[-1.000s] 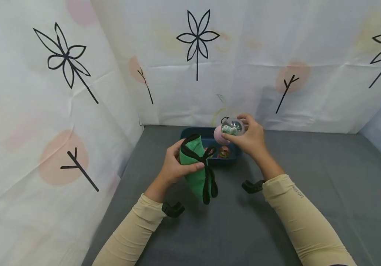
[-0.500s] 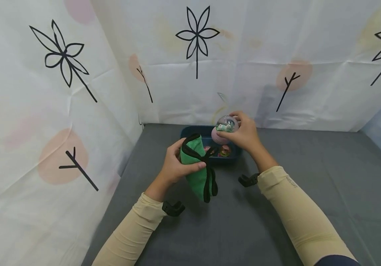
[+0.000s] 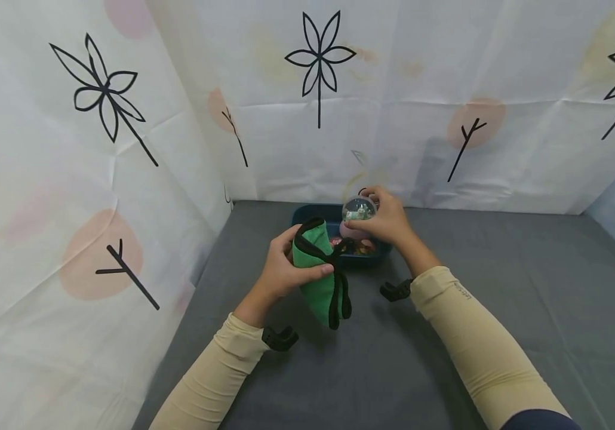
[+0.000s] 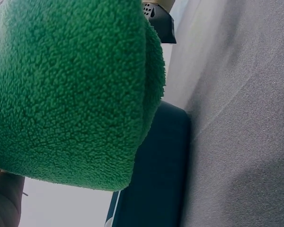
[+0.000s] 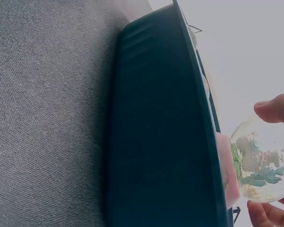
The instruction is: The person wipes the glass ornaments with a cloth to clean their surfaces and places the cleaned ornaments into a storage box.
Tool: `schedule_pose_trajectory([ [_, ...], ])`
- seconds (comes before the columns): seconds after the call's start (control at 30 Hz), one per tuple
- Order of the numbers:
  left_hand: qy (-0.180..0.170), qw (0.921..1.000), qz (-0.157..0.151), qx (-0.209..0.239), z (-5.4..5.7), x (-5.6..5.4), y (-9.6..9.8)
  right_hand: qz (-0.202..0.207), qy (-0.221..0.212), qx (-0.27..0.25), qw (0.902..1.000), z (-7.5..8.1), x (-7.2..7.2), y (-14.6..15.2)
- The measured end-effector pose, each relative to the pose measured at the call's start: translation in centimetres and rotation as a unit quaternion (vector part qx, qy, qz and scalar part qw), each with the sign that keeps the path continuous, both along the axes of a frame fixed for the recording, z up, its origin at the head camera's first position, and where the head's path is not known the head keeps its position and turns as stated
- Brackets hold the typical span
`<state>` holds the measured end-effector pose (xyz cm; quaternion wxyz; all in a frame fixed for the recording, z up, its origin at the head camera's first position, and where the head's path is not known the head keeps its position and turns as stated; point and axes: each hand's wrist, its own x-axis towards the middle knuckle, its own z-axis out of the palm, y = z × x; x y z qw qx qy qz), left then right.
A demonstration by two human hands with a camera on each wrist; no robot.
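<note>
My left hand (image 3: 279, 267) grips a folded green cloth (image 3: 317, 294) with black edging, thumb across its front; the cloth's fuzzy side fills much of the left wrist view. With thumb and fingers my right hand (image 3: 390, 222) holds a small snow globe (image 3: 358, 209) by its clear dome. Its pink base (image 3: 351, 230) points down over the dark blue bin (image 3: 303, 213). In the right wrist view, green and pale figures show inside the dome (image 5: 260, 163), and the base sits at the bin's rim level. Whether the base touches anything inside is hidden.
Small reddish round things (image 3: 364, 246) lie in the bin, partly covered by the cloth and globe. The bin stands on a grey cloth-covered table (image 3: 490, 298) near the back. A white patterned curtain (image 3: 264, 119) hangs behind and to the left.
My right hand has moved left and lowered the snow globe, so its pink base is now down in the bin's opening. The left hand and green cloth have stayed nearly still.
</note>
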<state>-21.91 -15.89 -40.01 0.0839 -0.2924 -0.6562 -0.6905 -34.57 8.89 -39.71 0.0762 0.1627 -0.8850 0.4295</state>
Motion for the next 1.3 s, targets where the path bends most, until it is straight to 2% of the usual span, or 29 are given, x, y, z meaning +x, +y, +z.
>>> schedule_pose_trajectory([
  [0.33, 0.0, 1.0, -0.002, -0.008, -0.2, 0.1, 0.5, -0.003, -0.024, 0.013, 0.9996, -1.2, 0.0, 0.8],
  [0.53, 0.004, 1.0, -0.005, 0.002, -0.5, 0.2, 0.8, -0.009, -0.044, 0.016, 0.9989, -1.8, 0.3, 1.5],
  [0.63, 0.003, 1.0, -0.007, 0.005, -0.5, 0.2, 1.0, -0.011, -0.045, 0.034, 0.9983, -1.5, 0.5, 1.6],
  [0.8, -0.001, 1.0, -0.006, -0.001, -0.3, 0.2, 1.1, -0.014, -0.047, 0.108, 0.9929, -0.2, 1.2, 1.6],
  [0.9, 0.002, 1.0, -0.004, -0.003, -0.1, 0.3, 1.1, -0.019, -0.044, 0.133, 0.99, 0.6, 1.9, 1.9],
  [1.13, -0.012, 0.9995, -0.001, -0.027, 0.0, 0.3, 1.1, -0.027, -0.007, 0.11, 0.9936, 1.4, 3.9, 4.0],
  [1.3, -0.029, 0.9988, -0.003, -0.039, 0.1, 0.4, 0.7, -0.005, 0.014, 0.092, 0.9956, 1.4, 5.3, 5.3],
])
